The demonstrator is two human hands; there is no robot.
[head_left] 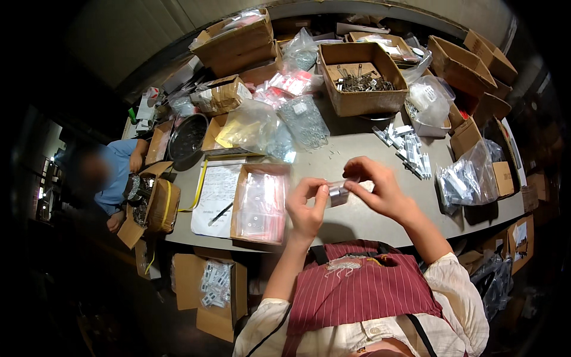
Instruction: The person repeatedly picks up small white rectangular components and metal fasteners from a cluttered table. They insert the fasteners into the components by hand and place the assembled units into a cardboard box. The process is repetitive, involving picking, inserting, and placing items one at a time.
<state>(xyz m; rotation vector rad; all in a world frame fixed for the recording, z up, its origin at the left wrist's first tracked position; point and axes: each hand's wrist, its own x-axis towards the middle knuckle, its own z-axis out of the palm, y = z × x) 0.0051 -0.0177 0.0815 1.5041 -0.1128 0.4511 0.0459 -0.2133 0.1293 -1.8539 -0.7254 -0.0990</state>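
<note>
Your left hand (305, 208) and right hand (380, 190) meet above the near edge of the grey table (357, 223), both pinched shut on one small clear packet (338, 193) holding something metallic. The packet sits between the two grips, its long axis running roughly left to right; left thumb and fingers clamp its left end, right fingertips its right end, neither hand clearly nearer. Just left of your left hand, a shallow cardboard tray (260, 205) holds flat clear bags with red strips. Beside it lies a white printed sheet (217, 190) with a pen on it. Right of your hands, a heap of small filled packets (410, 149) and a clear bag of parts (467, 181). Farther off, an open carton of metal pieces (361, 77), a bag of grey hardware (303, 122), a yellow-tinted bag (247, 128), more cartons along the rim. At far left another person in a blue sleeve (119, 163) works over a box.
</note>
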